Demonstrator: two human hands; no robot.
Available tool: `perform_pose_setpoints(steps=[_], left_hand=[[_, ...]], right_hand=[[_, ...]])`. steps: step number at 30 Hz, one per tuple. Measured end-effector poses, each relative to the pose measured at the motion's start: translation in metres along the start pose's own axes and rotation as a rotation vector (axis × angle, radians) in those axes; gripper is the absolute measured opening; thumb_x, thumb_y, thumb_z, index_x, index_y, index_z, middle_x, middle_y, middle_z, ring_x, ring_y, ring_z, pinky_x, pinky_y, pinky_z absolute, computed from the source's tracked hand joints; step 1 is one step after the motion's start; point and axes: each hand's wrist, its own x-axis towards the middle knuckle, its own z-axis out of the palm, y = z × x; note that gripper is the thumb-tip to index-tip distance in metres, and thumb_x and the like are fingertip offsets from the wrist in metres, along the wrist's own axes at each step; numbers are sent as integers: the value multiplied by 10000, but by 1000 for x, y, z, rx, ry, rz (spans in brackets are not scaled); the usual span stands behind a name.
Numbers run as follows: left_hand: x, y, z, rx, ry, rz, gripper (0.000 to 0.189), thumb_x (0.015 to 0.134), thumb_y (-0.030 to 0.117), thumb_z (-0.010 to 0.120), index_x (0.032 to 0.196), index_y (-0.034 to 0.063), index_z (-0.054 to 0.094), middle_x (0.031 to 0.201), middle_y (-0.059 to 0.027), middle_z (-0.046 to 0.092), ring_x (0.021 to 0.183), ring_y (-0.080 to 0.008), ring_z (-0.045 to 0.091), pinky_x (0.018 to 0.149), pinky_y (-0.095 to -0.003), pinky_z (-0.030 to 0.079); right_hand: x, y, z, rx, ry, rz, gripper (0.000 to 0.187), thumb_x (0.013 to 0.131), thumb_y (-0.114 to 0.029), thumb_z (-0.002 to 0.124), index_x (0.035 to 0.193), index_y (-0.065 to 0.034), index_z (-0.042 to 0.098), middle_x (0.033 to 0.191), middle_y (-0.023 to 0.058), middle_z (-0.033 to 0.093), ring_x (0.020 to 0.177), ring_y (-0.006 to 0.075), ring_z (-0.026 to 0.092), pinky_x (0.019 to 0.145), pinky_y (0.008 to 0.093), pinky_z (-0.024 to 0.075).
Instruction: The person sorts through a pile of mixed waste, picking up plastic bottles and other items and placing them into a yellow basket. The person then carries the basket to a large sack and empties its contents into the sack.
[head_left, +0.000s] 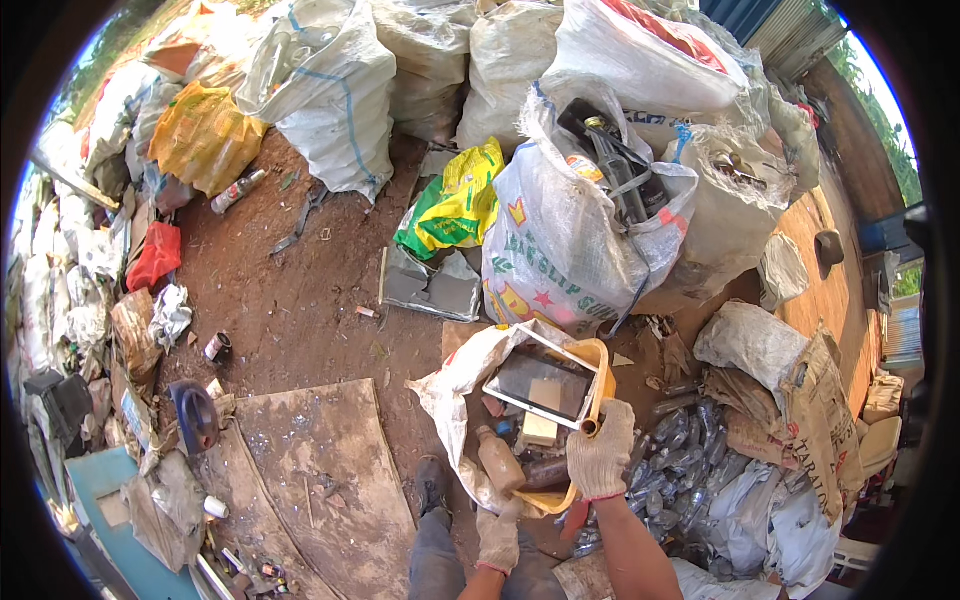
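Note:
My right hand, in a knitted work glove, is closed on the rim of a yellow plastic container at the lower middle. Below its near edge, my left hand, also gloved, holds the gathered edge of a white woven sack that lies around the container's left side. Inside are a brown dusty plastic bottle, a beige block, a dark bottle and a flat white-framed panel with a dark face, which leans on the rim. The fingertips of my left hand are partly hidden.
Ahead stands a woven sack of glass bottles, beside a yellow-green plastic bag and a broken grey tray. Full sacks line the back. Clear plastic bottles are heaped at right. Worn boards lie at left, near a purple-blue plastic piece.

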Motion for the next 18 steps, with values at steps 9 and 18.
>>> perform_pose_setpoints(steps=[9,18], left_hand=[[-28,9,10,6,-6,-68,418,1046,149,742,1392,-36,595,1263,-106,723,1079,-194,715,884,-355,609],[-50,65,39,-170,16,-246,552,1041,116,736,1472,-73,448,1367,-218,661,1069,-305,746,887,-386,644]], right_hand=[[33,-83,-31,-585,-366,-388,401,759,-60,737,1125,-18,579,1121,228,583,1095,438,588,974,557,488],[44,-126,-73,-789,-256,-209,464,750,-86,784,1169,-56,587,1177,175,600,1171,411,597,1000,544,477]])
